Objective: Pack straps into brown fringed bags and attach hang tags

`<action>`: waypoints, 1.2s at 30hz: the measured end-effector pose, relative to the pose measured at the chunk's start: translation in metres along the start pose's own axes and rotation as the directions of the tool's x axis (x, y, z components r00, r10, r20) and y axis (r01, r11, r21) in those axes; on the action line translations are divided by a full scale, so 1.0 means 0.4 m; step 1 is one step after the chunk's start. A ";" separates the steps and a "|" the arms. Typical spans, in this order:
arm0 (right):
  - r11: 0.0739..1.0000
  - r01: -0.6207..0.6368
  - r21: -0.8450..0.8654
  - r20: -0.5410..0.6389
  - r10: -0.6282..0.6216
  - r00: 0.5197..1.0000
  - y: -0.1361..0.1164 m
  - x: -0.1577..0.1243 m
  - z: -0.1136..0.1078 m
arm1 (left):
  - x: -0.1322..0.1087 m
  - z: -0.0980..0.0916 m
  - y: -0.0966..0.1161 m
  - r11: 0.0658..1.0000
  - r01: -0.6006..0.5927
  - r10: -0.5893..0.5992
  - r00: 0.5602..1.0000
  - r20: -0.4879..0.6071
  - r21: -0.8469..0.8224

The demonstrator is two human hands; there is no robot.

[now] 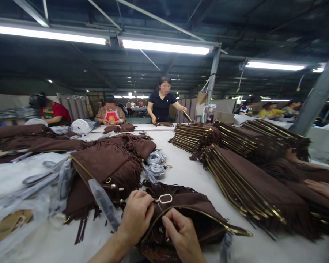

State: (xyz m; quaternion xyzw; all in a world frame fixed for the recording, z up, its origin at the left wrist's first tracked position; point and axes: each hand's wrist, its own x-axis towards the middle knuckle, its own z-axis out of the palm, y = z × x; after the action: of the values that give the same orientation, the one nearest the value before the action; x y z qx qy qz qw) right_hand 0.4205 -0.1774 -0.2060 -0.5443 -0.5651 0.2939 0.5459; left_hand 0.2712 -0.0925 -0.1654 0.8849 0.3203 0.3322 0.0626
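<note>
A brown fringed bag lies before me, its gold zipper opening spread apart. My left hand is closed at the bag's left side. From its fingertips sticks out a pale metal clasp with an oblong loop. Over the opening, my right hand is closed in a pinch, thumb against forefinger; whatever it grips is too small or hidden to name. Just left of my left hand is a plastic-wrapped strap. Beyond it rests a stack of brown fringed bags.
Coiled grey straps lie on the white table. Zippered bags are stacked at right, where another person's hand rests. Clear plastic covers the left side. A person in dark clothing stands across the table.
</note>
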 end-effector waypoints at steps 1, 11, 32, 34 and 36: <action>1.000 -0.007 0.002 -0.007 0.007 1.000 -0.001 0.000 0.002 | -0.003 0.002 -0.001 1.000 -0.020 0.020 1.000 -0.018 0.009; 0.999 0.041 0.018 -0.040 -0.040 0.998 -0.005 -0.002 0.009 | -0.001 -0.009 0.020 0.974 -0.197 0.221 0.938 -0.268 0.112; 0.987 0.005 0.161 -0.162 0.021 0.987 0.010 -0.036 -0.008 | 0.026 -0.017 0.094 0.765 0.363 -0.328 0.930 0.163 -0.531; 0.932 -0.110 0.344 -0.088 0.149 0.985 -0.006 -0.056 -0.025 | 0.033 -0.021 0.086 0.698 0.390 -0.345 0.918 0.195 -0.601; 0.833 -0.190 0.519 -0.009 0.227 0.974 -0.034 -0.068 -0.038 | 0.037 -0.027 0.082 0.617 0.397 -0.323 0.915 0.242 -0.680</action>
State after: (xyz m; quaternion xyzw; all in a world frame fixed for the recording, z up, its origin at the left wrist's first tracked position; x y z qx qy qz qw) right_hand 0.4257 -0.2101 -0.1981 -0.4466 -0.3839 0.4726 0.6556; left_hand 0.2900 -0.1104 -0.1386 0.7218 0.3328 0.3681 0.4825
